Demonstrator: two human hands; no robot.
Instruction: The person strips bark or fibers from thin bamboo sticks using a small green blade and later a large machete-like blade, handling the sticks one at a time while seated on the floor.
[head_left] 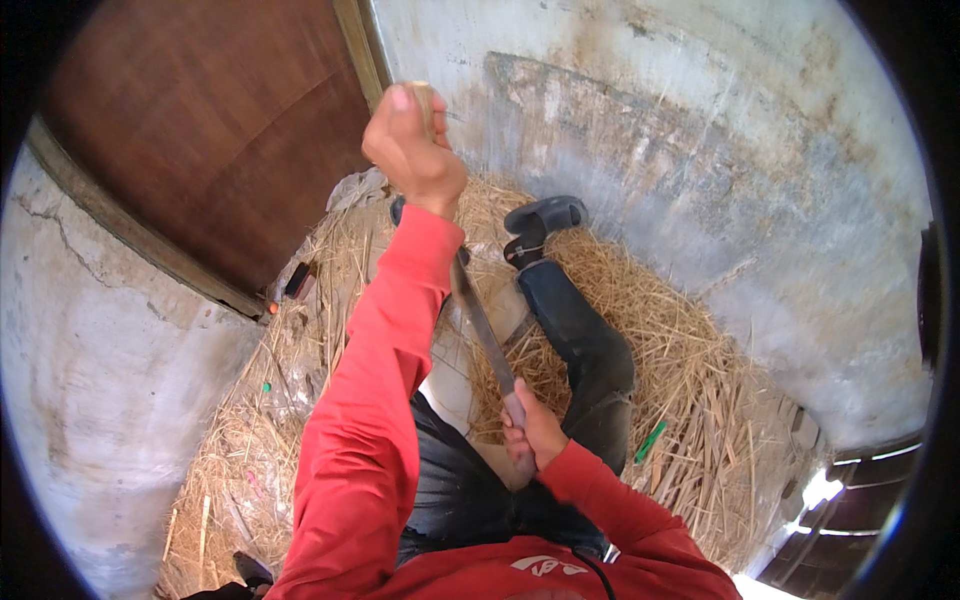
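My left hand [415, 155] is raised out in front, its fingers closed round a pale, narrow strip [424, 100] that looks like split bamboo or wood. Only a short piece of the strip shows past the fist; the rest is hidden. Low between my thighs, my right hand [537, 428] is wrapped round the handle of a long knife [484, 332]. Its dark blade slants up and left toward my left forearm, whose sleeve hides part of the far end. A pale, flat piece [452, 390] lies under the blade between my legs.
Straw [660, 330] and split sticks [700, 450] cover the floor. A worn plaster wall [700, 150] curves ahead and right, with a brown door panel [220, 130] at the left. A green object [650, 441] lies right of my leg; a dark object [298, 281] lies near the door.
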